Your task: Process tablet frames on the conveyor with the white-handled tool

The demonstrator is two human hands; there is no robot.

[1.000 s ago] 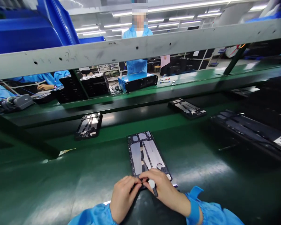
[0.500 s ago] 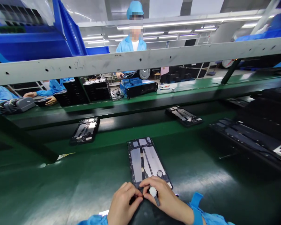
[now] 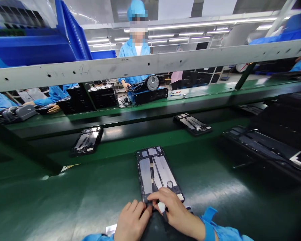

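Observation:
An opened tablet (image 3: 157,167), its silvery batteries and dark frame showing, lies on the green work surface in front of me. My left hand (image 3: 133,219) is at its near edge, fingers bent and closed; whatever is between the fingertips is hidden. My right hand (image 3: 174,211) reaches over the tablet's lower part, thumb and fingers bent together. It holds a slim tool (image 3: 162,207) with a white end and a dark shaft; the working tip is out of sight. Beneath both hands is a dark flat panel (image 3: 158,227), partly covered.
Two opened tablets, one at left (image 3: 87,140) and one at right (image 3: 192,124), lie on the dark belt beyond. Stacked dark tablets (image 3: 266,144) stand at right. A grey metal rail (image 3: 130,67) crosses ahead. A co-worker (image 3: 135,47) stands opposite; a blue bin (image 3: 40,47) is upper left.
My right fingers have shifted slightly left over the tablet's near edge, and the white tool end has tilted. Both tablets on the belt have slid left. The co-worker has leaned left.

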